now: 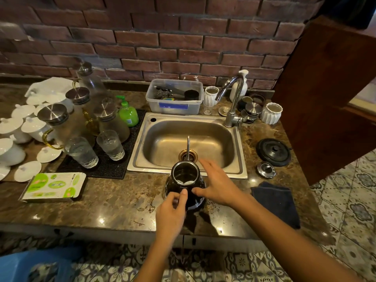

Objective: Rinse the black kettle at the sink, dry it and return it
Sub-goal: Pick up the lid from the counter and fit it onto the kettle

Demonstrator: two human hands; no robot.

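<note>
Head view, near to far. The front edge of the desk (pixel 114 204) runs just below my wrists. My left grip (pixel 173 208) is closed round the handle of the black kettle (pixel 184 174), thumb up along it. My right grip (pixel 215 186) lies wide, fingers spread flat against the kettle's right flank, holding nothing. The kettle stands upright on the desk, lid off, just short of the near rim of the sink (pixel 240 151), and its thin spout (pixel 188 145) reaches out over the basin. Something pale shows at the kettle's bottom; I cannot tell whether it is water or a reflection.

I judge the step in hand to be the lift to the sink, with rinsing not yet begun. To do it well I would carry the weight on the handle, steady the body with the flat right palm, and clear the near rim before going forward. The spout should keep away from the tap (pixel 234 96), which arches over the far right corner.

Open room: the basin itself and the bare strip of desk before it. Edges to mind:
- two glasses (pixel 110 145) on the black mat (pixel 105 169), near the sink's left rim
- the lid (pixel 265 170) and round base (pixel 273 152) at right
- a dark cloth (pixel 276 202) near my right forearm, handy for drying
</note>
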